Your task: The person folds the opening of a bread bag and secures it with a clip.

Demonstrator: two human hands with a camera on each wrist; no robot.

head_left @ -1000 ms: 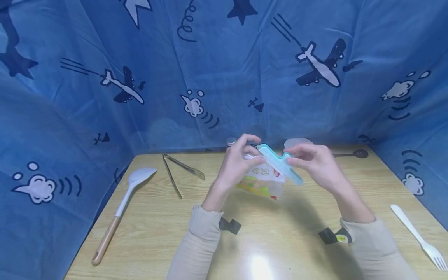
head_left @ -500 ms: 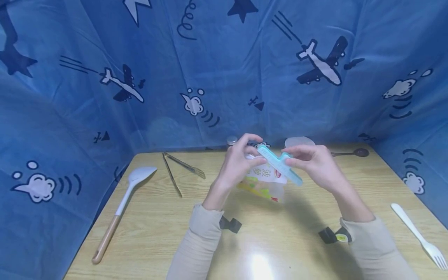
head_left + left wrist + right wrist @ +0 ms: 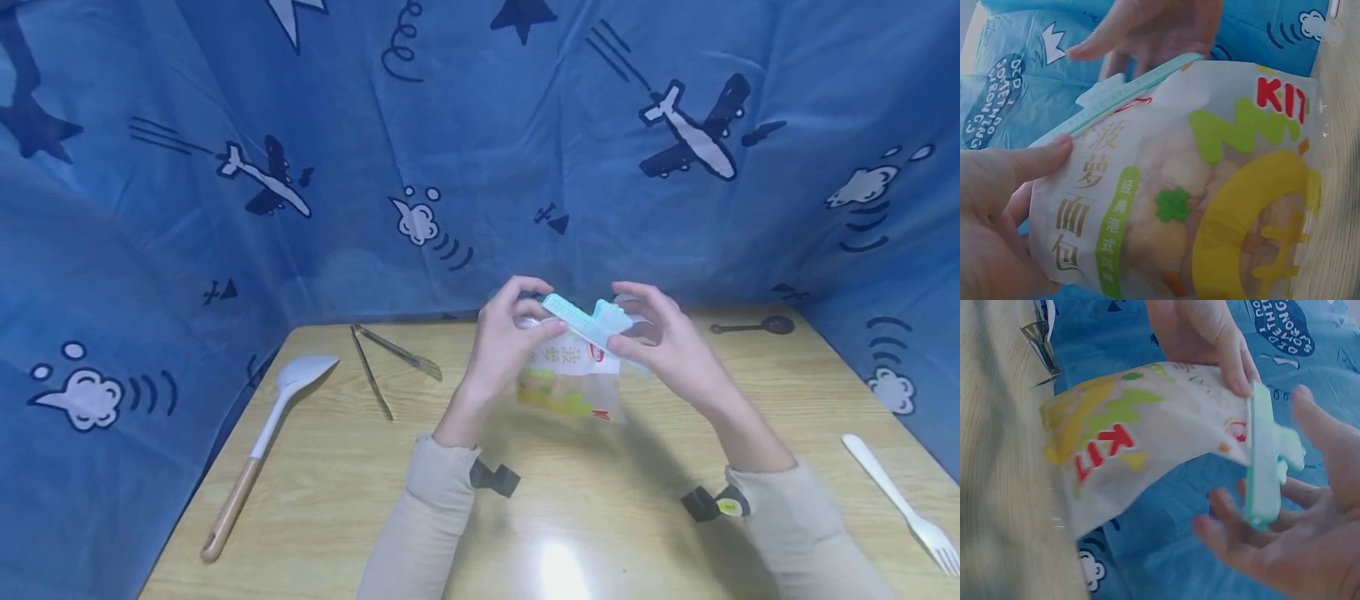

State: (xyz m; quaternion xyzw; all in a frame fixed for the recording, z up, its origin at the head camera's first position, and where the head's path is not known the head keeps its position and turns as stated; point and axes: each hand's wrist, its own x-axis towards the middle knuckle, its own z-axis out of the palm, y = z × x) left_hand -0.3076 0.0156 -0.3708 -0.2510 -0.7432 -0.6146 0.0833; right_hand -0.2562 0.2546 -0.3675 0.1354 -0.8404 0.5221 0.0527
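Observation:
A turquoise bag clip (image 3: 573,315) lies along the top edge of a printed plastic bread bag (image 3: 558,387), which hangs above the table. With thumb and fingers my left hand (image 3: 502,346) pinches the bag's top at one end of the clip. The right wrist view shows my right hand (image 3: 1316,531) with fingers spread around the other end of the clip (image 3: 1262,450), its thumb held apart from the clip handle. Small bread pieces show through the bag (image 3: 1166,231) in the left wrist view. Whether a right fingertip touches the clip is unclear.
A white spatula with a wooden handle (image 3: 238,497) and metal tongs (image 3: 397,352) lie at the left. At the right are a dark spoon (image 3: 772,325) at the back and a white fork (image 3: 888,492). A blue printed curtain (image 3: 450,150) encloses the table.
My right hand has let go of the clip handle and spread its fingers. The clip and bag have risen slightly, with the clip turned a little. My left hand keeps its grip.

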